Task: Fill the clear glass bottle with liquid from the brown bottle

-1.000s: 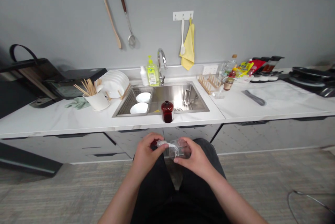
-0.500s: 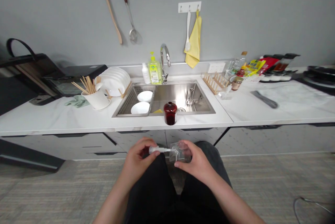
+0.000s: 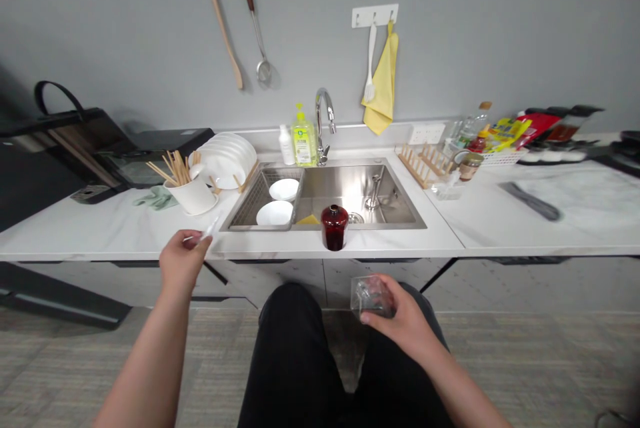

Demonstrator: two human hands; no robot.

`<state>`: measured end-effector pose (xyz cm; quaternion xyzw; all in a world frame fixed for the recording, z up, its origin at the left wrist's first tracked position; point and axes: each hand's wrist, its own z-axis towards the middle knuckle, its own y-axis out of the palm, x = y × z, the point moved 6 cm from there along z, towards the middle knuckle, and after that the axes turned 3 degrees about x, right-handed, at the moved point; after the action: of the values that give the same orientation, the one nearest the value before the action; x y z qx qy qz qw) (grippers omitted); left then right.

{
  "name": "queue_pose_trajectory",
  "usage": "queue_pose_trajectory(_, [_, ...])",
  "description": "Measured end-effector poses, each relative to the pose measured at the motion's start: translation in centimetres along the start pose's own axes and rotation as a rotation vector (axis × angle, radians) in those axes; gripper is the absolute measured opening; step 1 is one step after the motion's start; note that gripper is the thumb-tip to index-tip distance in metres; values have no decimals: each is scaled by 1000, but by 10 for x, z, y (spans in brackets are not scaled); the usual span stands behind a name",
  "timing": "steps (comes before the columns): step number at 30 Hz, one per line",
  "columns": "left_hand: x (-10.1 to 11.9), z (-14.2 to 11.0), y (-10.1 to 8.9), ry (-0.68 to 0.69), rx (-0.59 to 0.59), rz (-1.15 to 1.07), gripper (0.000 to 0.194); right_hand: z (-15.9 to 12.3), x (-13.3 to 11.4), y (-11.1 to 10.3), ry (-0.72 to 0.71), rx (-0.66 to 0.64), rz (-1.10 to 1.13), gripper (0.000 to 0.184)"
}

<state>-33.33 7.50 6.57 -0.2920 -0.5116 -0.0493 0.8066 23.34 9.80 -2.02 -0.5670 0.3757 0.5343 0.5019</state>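
Fingers [image 3: 201,245] of a bare left hand [image 3: 179,263] are pinched on a slim, translucent-white, stick-like piece [image 3: 212,227], held out to the front left of the stainless-steel sink [image 3: 343,181]. Just in front of the sink, by its rim, a dark-red, round-shouldered, see-through bottle [image 3: 335,228] is stood upright. Nearer than the sink's front edge, toward its right, a clear, boxy, plastic-looking container [image 3: 367,296] is clasped between the thumb and curled fingers of the right hand [image 3: 400,315].

The white piece, gripped near one end only, could be dropped if the pinch were loosened. The bottle could be tipped into the sink by a careless reach. The container could be squeezed free if its smooth walls were pressed too hard.

The white piece is blurred, its near end covered by fingertips. No label can be read on the bottle, and part of the sink is blocked behind it. The container's opening cannot be made out; some fingers are hidden behind it. Both forearms [image 3: 143,361] are cut off below.
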Motion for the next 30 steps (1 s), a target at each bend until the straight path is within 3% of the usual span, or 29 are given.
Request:
queue_pose_trajectory(3, [-16, 43, 13, 144, 39, 321, 30, -2, 4, -10, 6, 35, -4, 71])
queue_pose_trajectory(7, [-34, 67, 37, 176, 43, 474, 26, -6, 8, -18, 20, 48, -9, 73])
queue_pose_trajectory(12, [-43, 68, 49, 215, 71, 504, 28, -6, 12, -17, 38, 35, -20, 73])
queue_pose_trajectory(22, [-46, 72, 52, 230, 29, 515, 25, -5, 5, 3, 18, -30, 19, 75])
queue_pose_trajectory(30, [-41, 68, 48, 217, 29, 491, 37, -25, -11, -16, -15, 3, 19, 72])
